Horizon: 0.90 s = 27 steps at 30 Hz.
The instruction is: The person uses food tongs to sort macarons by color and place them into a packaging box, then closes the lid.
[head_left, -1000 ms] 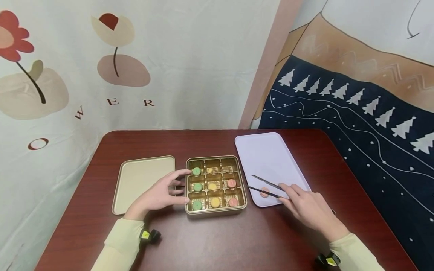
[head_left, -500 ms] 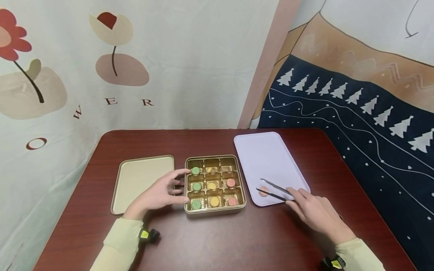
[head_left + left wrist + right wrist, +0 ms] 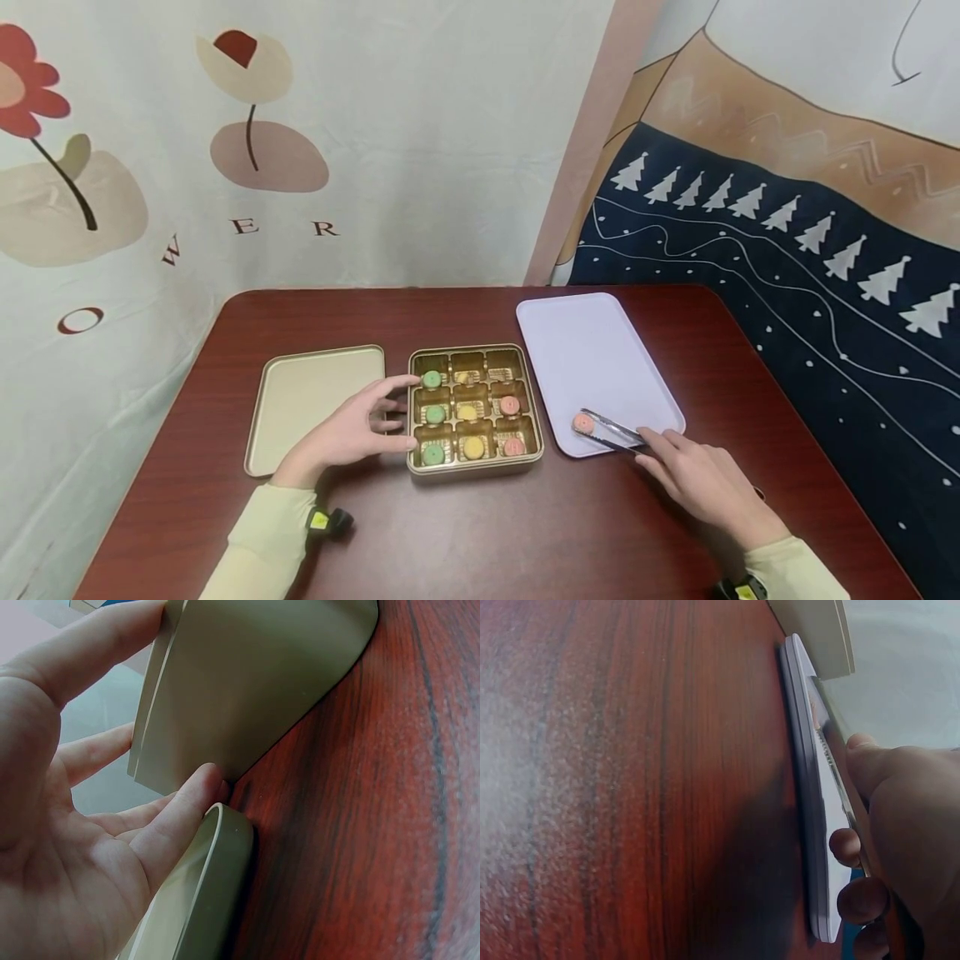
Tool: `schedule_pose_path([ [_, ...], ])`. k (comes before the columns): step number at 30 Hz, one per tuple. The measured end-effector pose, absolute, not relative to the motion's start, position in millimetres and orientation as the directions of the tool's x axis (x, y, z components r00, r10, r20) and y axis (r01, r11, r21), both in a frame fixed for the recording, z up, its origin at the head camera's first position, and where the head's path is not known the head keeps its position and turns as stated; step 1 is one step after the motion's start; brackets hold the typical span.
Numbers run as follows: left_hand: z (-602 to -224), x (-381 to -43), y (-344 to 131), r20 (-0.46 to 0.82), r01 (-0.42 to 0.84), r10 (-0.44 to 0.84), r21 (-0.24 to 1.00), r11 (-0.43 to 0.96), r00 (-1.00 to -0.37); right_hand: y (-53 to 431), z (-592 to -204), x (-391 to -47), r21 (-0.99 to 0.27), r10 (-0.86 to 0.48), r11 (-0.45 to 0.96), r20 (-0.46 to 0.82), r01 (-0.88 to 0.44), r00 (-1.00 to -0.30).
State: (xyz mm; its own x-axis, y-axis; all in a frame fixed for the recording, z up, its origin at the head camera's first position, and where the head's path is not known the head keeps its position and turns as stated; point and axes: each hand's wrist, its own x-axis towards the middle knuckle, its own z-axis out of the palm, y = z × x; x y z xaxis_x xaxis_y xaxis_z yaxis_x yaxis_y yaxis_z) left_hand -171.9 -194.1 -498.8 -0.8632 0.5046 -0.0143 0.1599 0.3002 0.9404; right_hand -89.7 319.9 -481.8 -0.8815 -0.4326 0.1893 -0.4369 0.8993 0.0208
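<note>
My right hand (image 3: 708,483) grips a pair of metal tweezers (image 3: 617,427). Their tips lie either side of a small round pink sweet (image 3: 582,423) at the near end of the lilac tray (image 3: 592,350); whether they touch it on both sides is hard to tell. A gold square tin (image 3: 476,469) with several compartments stands to the left of the tray. Green sweets (image 3: 433,454) fill its left column, yellow ones (image 3: 473,447) the middle, pink ones (image 3: 513,447) the right column's middle and front. Fingers spread, my left hand (image 3: 348,429) touches the tin's left wall with thumb and fingertips.
Under and behind my left hand lies a flat gold lid (image 3: 315,392) with a raised rim. Everything stands on a dark red wooden table (image 3: 480,542). Printed cloths (image 3: 420,150) hang beyond its back and right edges.
My right hand has drawn slightly back and right. The tweezers' tips have moved from over the pink sweet to either side of it and come closer together. My left hand has stayed put.
</note>
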Motion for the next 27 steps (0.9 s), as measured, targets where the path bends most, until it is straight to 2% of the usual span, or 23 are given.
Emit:
schedule_pose_path([
  [9, -498.1, -172.0, -194.2, -0.008, 0.166, 0.506, 0.940, 0.298, -0.862, 318.8, -484.4, -91.3, 0.029, -0.445, 0.891, 0.244, -0.453, -0.862],
  [27, -497.4, -171.0, -195.1, -0.031, 0.145, 0.502, 0.941, 0.307, -0.864, 319.3, -488.5, -90.8, 0.002, -0.430, 0.895, 0.270, -0.446, -0.861],
])
